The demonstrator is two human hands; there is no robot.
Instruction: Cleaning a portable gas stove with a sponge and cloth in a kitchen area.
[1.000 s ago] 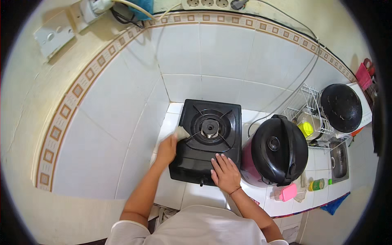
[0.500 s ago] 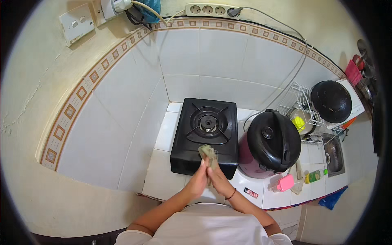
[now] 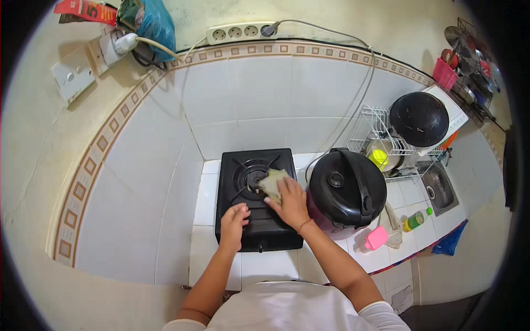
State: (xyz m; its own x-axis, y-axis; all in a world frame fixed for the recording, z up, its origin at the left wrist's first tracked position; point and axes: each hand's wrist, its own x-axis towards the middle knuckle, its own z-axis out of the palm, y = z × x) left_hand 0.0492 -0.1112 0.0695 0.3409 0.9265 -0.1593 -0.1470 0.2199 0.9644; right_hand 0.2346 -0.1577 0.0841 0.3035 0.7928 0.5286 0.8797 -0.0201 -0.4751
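Observation:
A black single-burner gas stove (image 3: 232,193) stands on the white tiled counter. My right hand (image 3: 291,204) holds a folded, pale greenish-beige cloth (image 3: 273,185) over the right side of the burner. The cloth partly covers the burner ring and pan supports. My left hand (image 3: 234,223) is above the stove's front left part, its fingers curled in loosely, with nothing visible in them. Just right of my right hand is a large rice cooker (image 3: 345,185) with a black lid and a pinkish body.
A pink-lidded container (image 3: 376,238) and a green-capped bottle (image 3: 415,220) stand right of the cooker. Beyond are a wire dish rack (image 3: 381,124), a black pan (image 3: 419,118) and a sink (image 3: 440,187). A power strip (image 3: 237,33) hangs on the wall; its cable runs down behind the cooker.
My hands, pressed together around the cloth before, have parted. The right has carried the cloth forward onto the burner, and the left has moved left without it. The view has shifted.

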